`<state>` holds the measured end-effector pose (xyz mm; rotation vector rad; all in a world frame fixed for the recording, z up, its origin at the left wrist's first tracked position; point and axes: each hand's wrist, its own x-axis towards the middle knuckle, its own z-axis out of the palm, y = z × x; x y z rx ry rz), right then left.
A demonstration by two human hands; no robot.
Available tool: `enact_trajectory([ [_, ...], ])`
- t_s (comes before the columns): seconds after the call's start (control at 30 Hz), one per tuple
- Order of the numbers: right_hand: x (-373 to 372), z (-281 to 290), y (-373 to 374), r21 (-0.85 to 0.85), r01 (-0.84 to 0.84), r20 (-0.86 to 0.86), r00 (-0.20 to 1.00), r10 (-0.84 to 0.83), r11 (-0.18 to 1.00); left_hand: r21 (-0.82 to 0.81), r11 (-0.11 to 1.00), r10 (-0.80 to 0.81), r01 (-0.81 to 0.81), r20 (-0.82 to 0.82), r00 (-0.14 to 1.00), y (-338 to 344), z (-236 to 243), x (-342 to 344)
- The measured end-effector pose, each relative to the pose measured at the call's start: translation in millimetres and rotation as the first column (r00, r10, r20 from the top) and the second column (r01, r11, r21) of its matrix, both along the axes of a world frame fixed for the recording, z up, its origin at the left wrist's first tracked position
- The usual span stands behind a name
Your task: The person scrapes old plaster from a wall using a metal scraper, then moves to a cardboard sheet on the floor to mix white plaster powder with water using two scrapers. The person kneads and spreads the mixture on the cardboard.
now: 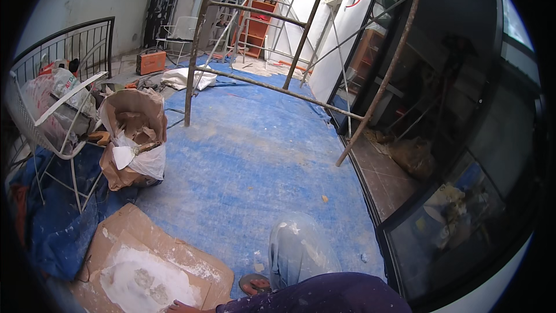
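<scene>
At the lower edge, the top of my right hand [186, 308] comes into view beyond a dark purple sleeve [324, 294]. It is beside the near rim of a patch of white powder [124, 272]. The picture's edge cuts the hand off, so its grip and anything in it are hidden. The powder lies in a low heap, with a greyer, damp-looking hollow [145, 279] in its middle. Under it are flat pieces of brown cardboard [200, 258], dusted white. My left hand is out of view. My knee in pale jeans [298, 252] and a sandalled foot [255, 284] are right of the cardboard.
A blue tarp [243, 133] covers the floor. Rusty scaffold legs [189, 93] stand ahead, with dark glass doors [452, 197] along the right. At left are an open paper sack [130, 150], a white wire chair [72, 150] with bags, and an orange case [152, 62].
</scene>
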<state>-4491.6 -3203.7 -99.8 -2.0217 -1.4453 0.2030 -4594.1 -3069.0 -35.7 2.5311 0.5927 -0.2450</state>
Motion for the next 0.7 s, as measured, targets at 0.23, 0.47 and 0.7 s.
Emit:
enact_trajectory([
  [0.23,-6,-10,9,0.132,0.023,0.06,0.998,-0.031,0.991,-0.002,1.0,0.011,-0.011,-0.005,1.0,5,1,0],
  [0.47,0,-16,3,-0.096,-0.093,0.02,0.995,0.096,0.991,-0.01,0.999,0.031,-0.031,0.0,1.0,10,-5,-11],
  [0.7,17,27,-21,-0.045,-0.269,0.165,0.948,0.272,0.962,-0.014,0.998,0.054,-0.054,0.001,0.999,20,-11,-19],
])
